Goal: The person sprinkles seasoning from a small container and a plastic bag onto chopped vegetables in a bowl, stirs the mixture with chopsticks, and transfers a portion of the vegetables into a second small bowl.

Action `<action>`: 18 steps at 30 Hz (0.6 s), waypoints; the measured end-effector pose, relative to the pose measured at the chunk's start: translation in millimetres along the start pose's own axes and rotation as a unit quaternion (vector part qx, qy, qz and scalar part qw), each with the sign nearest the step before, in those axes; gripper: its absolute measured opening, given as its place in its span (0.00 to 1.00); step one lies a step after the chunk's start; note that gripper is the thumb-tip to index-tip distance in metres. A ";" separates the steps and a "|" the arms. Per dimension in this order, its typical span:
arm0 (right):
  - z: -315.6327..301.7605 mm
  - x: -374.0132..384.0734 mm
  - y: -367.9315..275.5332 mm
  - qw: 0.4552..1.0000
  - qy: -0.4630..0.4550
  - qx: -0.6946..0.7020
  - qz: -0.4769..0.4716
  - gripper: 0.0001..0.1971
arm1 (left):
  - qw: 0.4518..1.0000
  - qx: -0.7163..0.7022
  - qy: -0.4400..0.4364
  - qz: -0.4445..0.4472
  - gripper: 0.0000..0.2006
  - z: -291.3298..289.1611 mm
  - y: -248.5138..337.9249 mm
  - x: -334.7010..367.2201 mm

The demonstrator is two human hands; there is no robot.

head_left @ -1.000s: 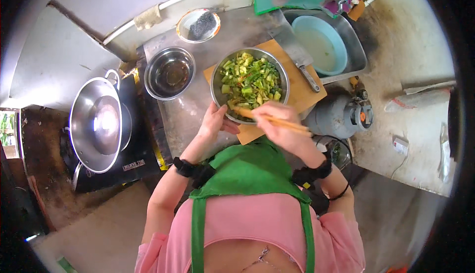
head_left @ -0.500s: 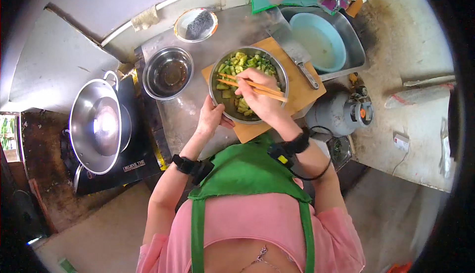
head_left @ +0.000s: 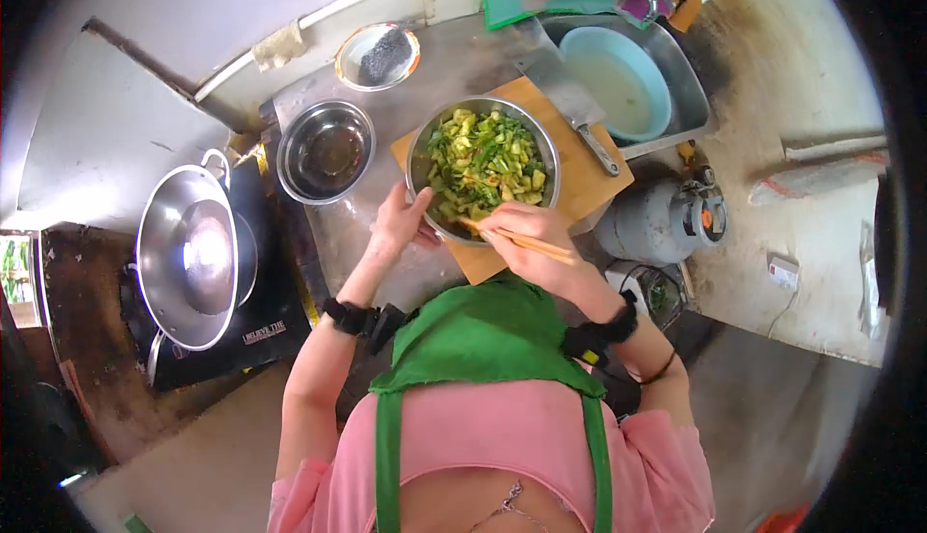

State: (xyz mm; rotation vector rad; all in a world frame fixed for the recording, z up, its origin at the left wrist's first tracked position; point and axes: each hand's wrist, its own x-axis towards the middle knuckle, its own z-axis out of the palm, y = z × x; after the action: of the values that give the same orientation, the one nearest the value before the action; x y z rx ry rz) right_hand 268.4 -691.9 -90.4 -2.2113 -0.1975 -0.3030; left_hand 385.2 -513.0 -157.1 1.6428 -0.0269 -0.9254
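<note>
A steel bowl point(head_left: 417, 158) of chopped green and yellow-green vegetables point(head_left: 488, 154) sits on a wooden cutting board point(head_left: 581, 181). My left hand point(head_left: 398, 220) grips the bowl's near left side, thumb by the rim and fingers partly hidden beneath. Wooden chopsticks point(head_left: 543, 247) are pinched in my right hand point(head_left: 526, 234) over the near edge of the bowl. Their tips dip into the vegetables at the near side. On the board's far right part lies a cleaver point(head_left: 570, 97), its handle pointing toward me.
Left of the bowl stands an empty-looking steel bowl point(head_left: 326, 152); behind it, a patterned bowl point(head_left: 378, 57) holds something dark grey. A wok point(head_left: 188, 258) rests on a black cooktop point(head_left: 241, 345) at left. At right are a blue basin point(head_left: 618, 84) in a sink point(head_left: 693, 98) and a gas cylinder point(head_left: 649, 226).
My right hand and the chopsticks have come from the bowl's middle down to its near rim, uncovering more of the vegetables. My left hand keeps its hold on the bowl.
</note>
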 end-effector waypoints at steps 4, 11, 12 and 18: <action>1.2 13.0 30.2 0.996 0.091 -0.008 0.013 0.04 | 0.996 -0.090 -0.010 0.002 0.22 5.9 -7.7 12.0; -21.8 53.1 -11.2 0.963 0.070 0.171 0.195 0.02 | 0.984 -0.179 0.002 -0.003 0.23 30.6 -29.3 -7.1; -10.7 58.7 -12.9 0.966 0.075 0.175 0.173 0.01 | 0.984 -0.175 -0.004 -0.002 0.23 33.1 -26.0 -8.8; 29.8 25.5 33.7 0.988 0.137 0.062 0.039 0.02 | 0.971 -0.235 -0.042 0.004 0.20 36.7 -23.7 -15.5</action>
State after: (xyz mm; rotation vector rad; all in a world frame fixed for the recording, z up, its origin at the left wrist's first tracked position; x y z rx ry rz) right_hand 305.6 -687.9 -126.1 -2.0230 0.0206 -0.5320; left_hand 342.9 -528.2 -168.3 1.1623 0.1199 -0.9131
